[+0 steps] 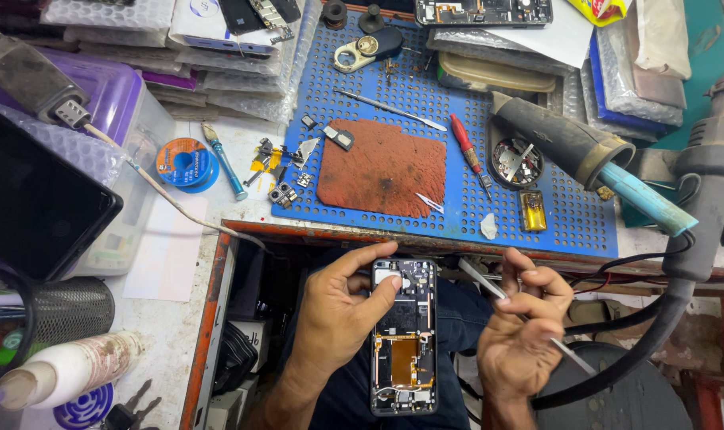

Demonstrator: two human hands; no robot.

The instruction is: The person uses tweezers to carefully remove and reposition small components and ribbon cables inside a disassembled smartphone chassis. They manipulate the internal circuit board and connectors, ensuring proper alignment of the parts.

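Observation:
My left hand (342,314) holds an opened smartphone (404,342) upright over my lap, back cover off, its circuit board and orange flex parts showing. My thumb rests on the upper part of the phone near the camera area. My right hand (521,334) is closed on metal tweezers (481,280), whose tips point up-left, just to the right of the phone's top edge. Both hands sit below the front edge of the workbench.
A blue perforated mat (529,171) carries a rust-coloured pad (382,167), a red screwdriver (467,147), small phone parts (286,163) and a round dish of screws (517,162). A hot-air nozzle (573,143) lies at right, a solder spool (185,163) at left.

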